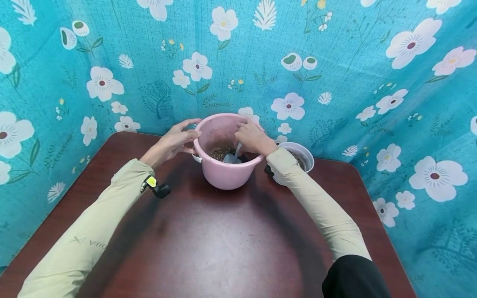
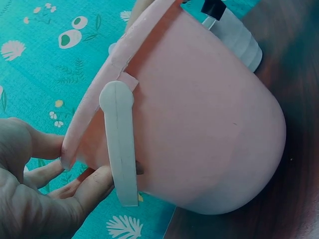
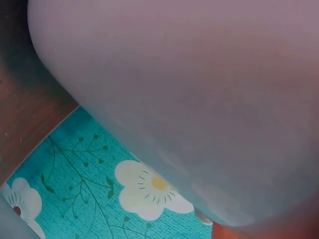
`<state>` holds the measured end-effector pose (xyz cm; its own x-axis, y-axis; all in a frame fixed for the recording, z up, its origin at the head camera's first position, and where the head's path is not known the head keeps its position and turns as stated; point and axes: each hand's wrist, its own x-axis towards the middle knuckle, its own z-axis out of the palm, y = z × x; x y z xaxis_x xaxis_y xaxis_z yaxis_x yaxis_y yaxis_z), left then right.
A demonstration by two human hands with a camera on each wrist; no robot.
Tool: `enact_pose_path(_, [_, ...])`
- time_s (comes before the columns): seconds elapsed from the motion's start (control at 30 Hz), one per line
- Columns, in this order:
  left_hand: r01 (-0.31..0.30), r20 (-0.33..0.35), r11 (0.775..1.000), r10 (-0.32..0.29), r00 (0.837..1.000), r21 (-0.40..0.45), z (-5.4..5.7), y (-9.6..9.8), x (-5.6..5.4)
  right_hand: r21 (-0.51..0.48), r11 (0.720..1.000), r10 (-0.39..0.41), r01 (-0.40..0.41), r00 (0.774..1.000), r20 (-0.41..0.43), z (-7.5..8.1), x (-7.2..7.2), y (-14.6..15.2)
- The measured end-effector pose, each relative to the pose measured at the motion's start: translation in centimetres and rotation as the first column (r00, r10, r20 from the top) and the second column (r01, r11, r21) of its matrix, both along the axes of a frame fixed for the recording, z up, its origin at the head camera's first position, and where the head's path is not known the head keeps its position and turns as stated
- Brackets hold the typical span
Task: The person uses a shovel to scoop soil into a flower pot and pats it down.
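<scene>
A pink bucket (image 1: 226, 176) stands toward the back of the table with dark, crumbly soil (image 1: 222, 152) inside. My left hand (image 1: 174, 141) holds its left rim, thumb and fingers on either side of the edge in the left wrist view, close to the white handle (image 2: 118, 144). Reaching over the right rim, my right hand (image 1: 253, 135) grips the handle of a small grey trowel (image 1: 232, 158). The trowel's blade is down at the soil. In the right wrist view the bucket's wall (image 3: 174, 99) fills most of the picture and hides the hand.
Right behind my right forearm is a white pot (image 1: 306, 155) with soil in it, partly covered by the sleeve. The brown table (image 1: 223, 236) ends at a blue flowered curtain (image 1: 246, 54) at the back and sides.
</scene>
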<state>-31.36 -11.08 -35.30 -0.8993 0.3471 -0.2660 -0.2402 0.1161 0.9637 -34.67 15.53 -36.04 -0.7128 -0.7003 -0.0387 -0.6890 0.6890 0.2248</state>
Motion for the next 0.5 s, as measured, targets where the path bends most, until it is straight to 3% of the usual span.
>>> enact_pose_path(0.23, [0.003, -0.008, 1.0, -0.003, 1.0, -0.019, 0.04, 0.04, 0.0, -0.035, 0.999, 0.016, -0.014, 0.999, 0.039, 0.11, 0.03, 0.08])
enact_pose_path(0.5, [0.012, -0.008, 1.0, -0.012, 1.0, -0.017, 0.06, 0.08, 0.03, -0.043, 0.999, 0.015, -0.009, 0.99, 0.142, 0.44, 0.19, -0.18])
